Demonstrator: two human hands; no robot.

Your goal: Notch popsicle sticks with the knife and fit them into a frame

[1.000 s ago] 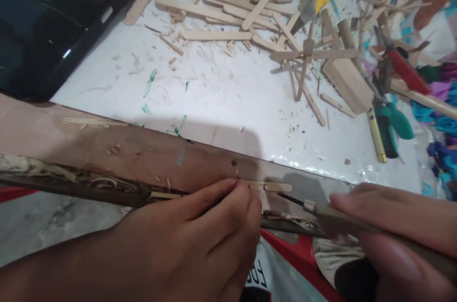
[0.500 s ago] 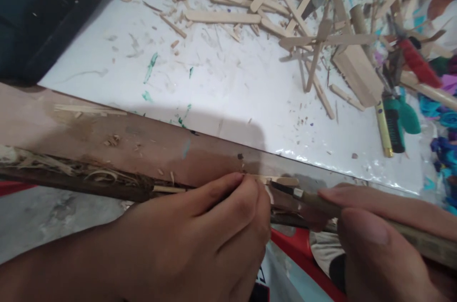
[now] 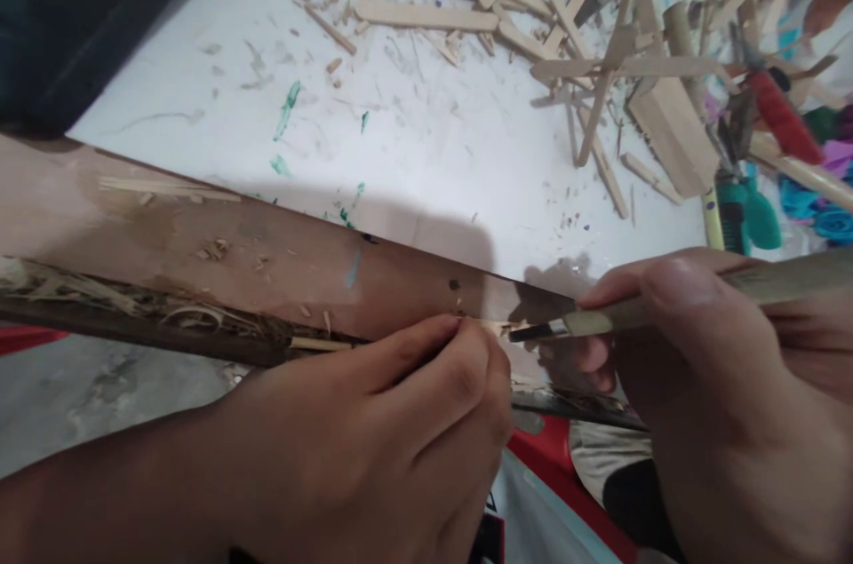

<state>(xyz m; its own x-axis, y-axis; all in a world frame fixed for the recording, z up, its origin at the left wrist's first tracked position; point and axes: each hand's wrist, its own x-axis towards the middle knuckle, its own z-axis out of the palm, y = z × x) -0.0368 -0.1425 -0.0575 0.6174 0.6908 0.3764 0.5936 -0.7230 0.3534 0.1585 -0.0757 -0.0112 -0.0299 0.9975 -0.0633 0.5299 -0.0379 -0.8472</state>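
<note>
My left hand (image 3: 400, 422) is closed at the table's near edge, its fingertips pinching a thin wooden stick (image 3: 497, 329) whose far part shows just past them. My right hand (image 3: 706, 342) is wrapped round a knife (image 3: 606, 318) with a light handle and a small dark blade. The blade's tip touches or hovers just over the stick, right of my left fingertips; contact cannot be made out. Another narrow strip of wood (image 3: 321, 344) pokes out to the left of my left hand.
Craft sticks (image 3: 426, 16) lie piled on the white sheet (image 3: 413, 138). A black case (image 3: 67, 13) stands at the upper left. Green-handled pliers (image 3: 756, 213), a red-handled tool (image 3: 786, 115) and blue paper pieces (image 3: 830, 222) are at the right. Shavings (image 3: 193, 315) line the near edge.
My right hand and the knife have risen in the view, and the handle now tilts up to the right instead of down. My left hand stays nearly in place. The whole view has shifted slightly.
</note>
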